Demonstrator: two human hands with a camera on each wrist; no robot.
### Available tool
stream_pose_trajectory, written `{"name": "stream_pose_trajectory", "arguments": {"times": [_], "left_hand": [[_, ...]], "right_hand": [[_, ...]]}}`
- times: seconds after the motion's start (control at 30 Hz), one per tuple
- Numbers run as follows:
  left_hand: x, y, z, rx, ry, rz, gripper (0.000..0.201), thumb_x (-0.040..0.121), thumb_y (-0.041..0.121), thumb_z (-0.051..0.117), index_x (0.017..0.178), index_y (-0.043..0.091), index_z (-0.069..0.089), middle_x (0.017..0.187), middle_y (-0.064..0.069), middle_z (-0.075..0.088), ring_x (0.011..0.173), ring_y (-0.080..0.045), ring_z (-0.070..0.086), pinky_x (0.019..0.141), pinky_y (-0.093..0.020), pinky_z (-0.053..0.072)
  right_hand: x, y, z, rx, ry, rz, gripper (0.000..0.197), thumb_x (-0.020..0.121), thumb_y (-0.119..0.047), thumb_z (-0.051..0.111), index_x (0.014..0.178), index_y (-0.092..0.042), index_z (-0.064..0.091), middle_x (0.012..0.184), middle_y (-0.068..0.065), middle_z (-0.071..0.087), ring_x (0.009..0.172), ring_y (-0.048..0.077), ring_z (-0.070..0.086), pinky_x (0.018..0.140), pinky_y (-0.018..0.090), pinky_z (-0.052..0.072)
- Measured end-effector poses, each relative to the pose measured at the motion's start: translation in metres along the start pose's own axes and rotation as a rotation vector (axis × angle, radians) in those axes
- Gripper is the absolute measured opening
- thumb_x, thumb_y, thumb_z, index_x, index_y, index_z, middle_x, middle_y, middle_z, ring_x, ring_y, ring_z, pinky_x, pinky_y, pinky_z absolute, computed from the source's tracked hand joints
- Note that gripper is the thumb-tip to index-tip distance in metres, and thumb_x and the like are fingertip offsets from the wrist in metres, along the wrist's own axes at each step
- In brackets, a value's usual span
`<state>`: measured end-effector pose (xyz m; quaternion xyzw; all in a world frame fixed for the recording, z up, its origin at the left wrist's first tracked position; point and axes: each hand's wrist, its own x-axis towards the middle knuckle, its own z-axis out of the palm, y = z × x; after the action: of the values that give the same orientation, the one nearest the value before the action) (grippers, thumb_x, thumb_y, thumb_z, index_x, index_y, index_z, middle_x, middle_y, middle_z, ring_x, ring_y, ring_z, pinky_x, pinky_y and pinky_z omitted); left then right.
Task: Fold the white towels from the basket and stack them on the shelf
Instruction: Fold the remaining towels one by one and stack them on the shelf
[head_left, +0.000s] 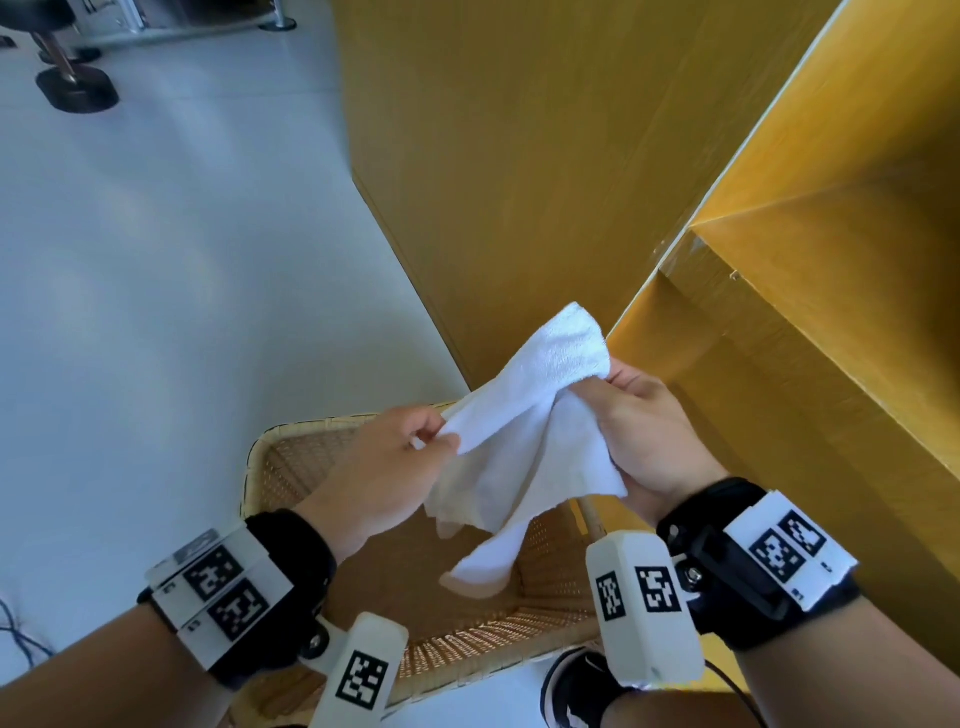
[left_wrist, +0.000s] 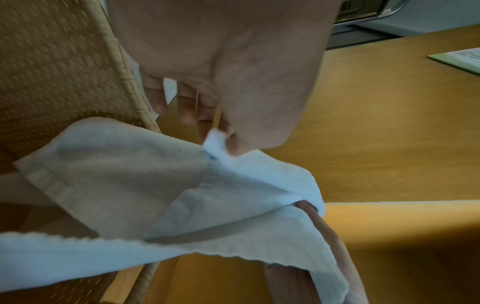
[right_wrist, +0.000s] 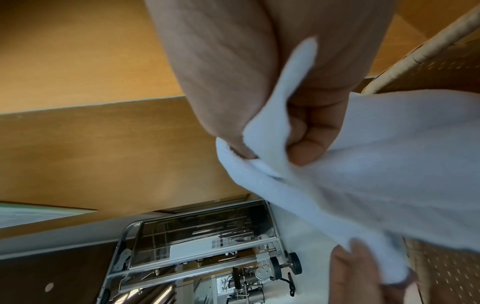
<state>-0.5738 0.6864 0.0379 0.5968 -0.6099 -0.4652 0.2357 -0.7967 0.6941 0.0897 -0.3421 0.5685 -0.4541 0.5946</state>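
Both hands hold one towel (head_left: 524, 415) above the basket (head_left: 270, 462): left hand (head_left: 384, 467) pinches its left edge, right hand (head_left: 644, 431) grips its right.

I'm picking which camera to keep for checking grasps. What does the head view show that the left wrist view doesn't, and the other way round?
Only the head view shows the right hand gripping the white towel, the floor, and the basket's bare bottom. Only the left wrist view shows, close up, the left hand with thumb and finger pinching a towel corner. Both show the towel held crumpled above the basket beside the wooden shelf unit.
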Motion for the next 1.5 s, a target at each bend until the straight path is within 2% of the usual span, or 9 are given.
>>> {"name": "stream_pose_trajectory", "arguments": {"times": [0.27, 0.43, 0.73, 0.9, 1.0, 1.13, 1.2, 1.3, 1.5], "left_hand": [[0.001, 0.011, -0.003, -0.325, 0.306, 0.139, 0.045, 0.114, 0.035, 0.04, 0.072, 0.019, 0.031, 0.064, 0.01, 0.027, 0.061, -0.012, 0.028, 0.062, -0.036, 0.027], [0.0, 0.014, -0.001, -0.369, 0.341, 0.15, 0.047, 0.113, 0.036, 0.043, 0.071, 0.021, 0.029, 0.062, 0.012, 0.025, 0.056, -0.007, 0.026, 0.053, -0.023, 0.026], [-0.002, 0.009, -0.001, -0.839, 0.068, -0.009, 0.034, 0.075, 0.008, 0.064, 0.104, -0.007, 0.055, 0.084, -0.009, 0.06, 0.071, -0.021, 0.064, 0.058, -0.028, 0.054], [-0.003, 0.013, 0.0, -0.879, 0.082, -0.067, 0.026, 0.078, 0.012, 0.061, 0.1, -0.001, 0.055, 0.083, -0.008, 0.055, 0.067, -0.033, 0.047, 0.064, -0.03, 0.038], [-0.001, 0.009, 0.003, -0.811, 0.165, -0.141, 0.012, 0.099, 0.014, 0.062, 0.101, 0.025, 0.067, 0.084, 0.011, 0.068, 0.042, -0.006, 0.059, 0.039, -0.011, 0.041], [0.003, 0.004, 0.009, -0.705, 0.166, -0.139, 0.046, 0.095, 0.036, 0.069, 0.139, 0.038, 0.057, 0.131, 0.023, 0.061, 0.073, 0.031, 0.055, 0.059, 0.004, 0.04], [0.0, 0.009, 0.008, -0.72, 0.144, -0.137, 0.025, 0.1, 0.031, 0.065, 0.123, 0.043, 0.063, 0.101, 0.025, 0.072, 0.055, 0.02, 0.06, 0.044, -0.001, 0.039], [-0.003, 0.017, 0.008, -0.609, 0.137, -0.009, 0.031, 0.101, 0.028, 0.058, 0.072, 0.039, 0.056, 0.058, 0.015, 0.049, 0.036, -0.005, 0.048, 0.034, -0.014, 0.036], [-0.006, 0.025, 0.0, -0.54, 0.165, 0.118, 0.008, 0.091, 0.027, 0.055, 0.092, 0.019, 0.053, 0.088, -0.021, 0.066, 0.068, -0.023, 0.049, 0.063, -0.041, 0.041]], "right_hand": [[0.003, 0.014, -0.001, -0.114, 0.023, 0.054, 0.02, 0.103, -0.02, 0.068, 0.109, -0.002, 0.076, 0.105, 0.03, 0.075, 0.084, 0.035, 0.072, 0.073, 0.042, 0.058], [0.007, 0.019, 0.0, -0.152, 0.108, -0.01, 0.019, 0.101, -0.015, 0.07, 0.117, -0.024, 0.075, 0.09, 0.022, 0.062, 0.079, 0.034, 0.047, 0.074, 0.051, 0.041], [-0.002, 0.006, 0.004, -0.032, -0.135, 0.038, 0.03, 0.092, 0.016, 0.055, 0.106, -0.002, 0.074, 0.099, 0.021, 0.075, 0.093, 0.026, 0.076, 0.092, 0.035, 0.063], [-0.005, 0.01, 0.006, -0.232, -0.106, -0.135, 0.014, 0.093, -0.001, 0.076, 0.105, -0.006, 0.069, 0.087, 0.016, 0.08, 0.088, 0.026, 0.08, 0.097, 0.043, 0.06], [-0.005, 0.012, 0.005, -0.498, -0.033, -0.336, 0.006, 0.092, -0.019, 0.075, 0.092, -0.019, 0.069, 0.074, 0.001, 0.074, 0.074, 0.021, 0.072, 0.078, 0.043, 0.056], [-0.003, 0.018, 0.004, -0.752, 0.036, -0.536, 0.013, 0.094, -0.048, 0.064, 0.092, -0.035, 0.065, 0.091, -0.018, 0.049, 0.089, 0.005, 0.053, 0.076, 0.015, 0.042], [-0.002, 0.019, 0.005, -0.801, 0.024, -0.569, 0.023, 0.096, -0.055, 0.057, 0.093, -0.034, 0.064, 0.106, -0.02, 0.051, 0.11, 0.009, 0.051, 0.09, 0.013, 0.041], [-0.003, 0.019, 0.008, -0.738, -0.075, -0.533, 0.031, 0.101, -0.054, 0.053, 0.094, -0.024, 0.058, 0.09, -0.001, 0.061, 0.091, 0.025, 0.059, 0.086, 0.05, 0.052], [-0.006, 0.02, 0.012, -0.721, -0.105, -0.567, 0.023, 0.102, -0.047, 0.055, 0.095, -0.025, 0.057, 0.073, 0.007, 0.052, 0.068, 0.024, 0.049, 0.062, 0.044, 0.045]]}}
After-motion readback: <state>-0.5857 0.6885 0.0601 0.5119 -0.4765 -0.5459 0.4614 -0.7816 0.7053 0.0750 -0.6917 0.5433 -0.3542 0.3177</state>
